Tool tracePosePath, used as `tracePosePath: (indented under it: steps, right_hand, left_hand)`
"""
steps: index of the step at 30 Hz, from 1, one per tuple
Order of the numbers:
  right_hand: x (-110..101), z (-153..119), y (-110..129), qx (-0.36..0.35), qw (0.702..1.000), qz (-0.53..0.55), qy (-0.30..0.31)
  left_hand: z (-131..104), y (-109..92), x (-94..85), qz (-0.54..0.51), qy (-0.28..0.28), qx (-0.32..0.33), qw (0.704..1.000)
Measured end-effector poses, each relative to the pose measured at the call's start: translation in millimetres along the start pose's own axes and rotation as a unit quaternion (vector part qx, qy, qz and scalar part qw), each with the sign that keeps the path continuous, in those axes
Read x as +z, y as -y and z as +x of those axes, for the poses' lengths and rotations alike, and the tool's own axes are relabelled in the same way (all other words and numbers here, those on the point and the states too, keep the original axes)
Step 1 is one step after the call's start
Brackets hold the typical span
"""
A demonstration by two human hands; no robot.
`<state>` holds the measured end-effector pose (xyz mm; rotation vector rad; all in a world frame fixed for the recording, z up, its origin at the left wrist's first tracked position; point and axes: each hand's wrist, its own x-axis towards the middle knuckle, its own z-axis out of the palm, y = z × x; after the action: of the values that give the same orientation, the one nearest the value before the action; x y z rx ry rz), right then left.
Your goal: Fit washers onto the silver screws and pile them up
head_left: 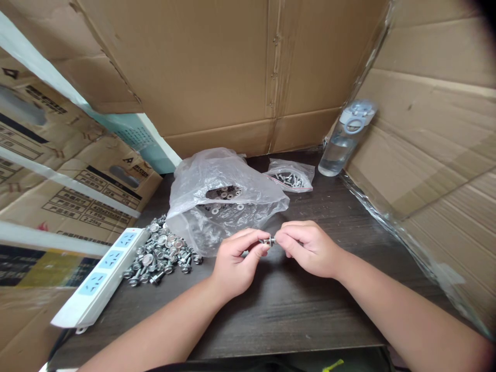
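Observation:
Just in front of the plastic bag, my two hands meet over a small metal bolt [272, 241] with a washer-like disc on it. My left hand [240, 261] pinches it between thumb and forefinger from the left. From the right, the closed fingertips of my right hand [308, 248] grip its other end, which they hide. Behind my hands lies a translucent plastic bag [217, 173] with several flat washers [230, 196] showing inside. A heap of flanged bolts [163, 253] rests on the dark table [294, 320], left of my left hand.
A white power strip [101, 274] stands left of the bolt heap. Farther back lies a small zip bag [292, 178] of screws. A clear water bottle [346, 137] leans at the right rear. Cardboard walls [217, 67] enclose the table at the back and sides.

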<state>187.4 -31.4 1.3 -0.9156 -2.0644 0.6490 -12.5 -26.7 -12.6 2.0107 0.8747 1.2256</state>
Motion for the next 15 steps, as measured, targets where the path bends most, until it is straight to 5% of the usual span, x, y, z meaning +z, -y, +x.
tracePosePath:
  steps: [15]
  right_hand:
    - [3.9,-5.9,-3.0,-0.028,0.998,0.009,-0.052]
  left_hand:
    - [0.7,-1.9,-0.8,-0.008,-0.012,-0.007,1.000]
